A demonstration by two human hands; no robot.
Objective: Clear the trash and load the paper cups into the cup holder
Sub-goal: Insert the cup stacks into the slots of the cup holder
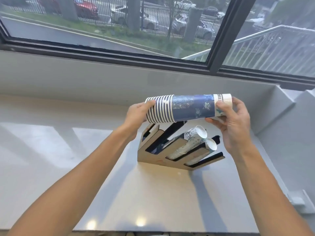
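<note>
Bright window [119, 23] daylight, fisheye edges.

No legible text anywhere.

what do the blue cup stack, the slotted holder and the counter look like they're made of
Blue cup stack: paper, matte printed wall, thin rolled white rims nested at the left end. Slotted holder: flat tan panels with dark edges, likely laminated board or painted wood; hard to tell which. Counter: smooth pale slab, glossy enough to mirror lights and window, probably polished stone or solid surface.
</note>
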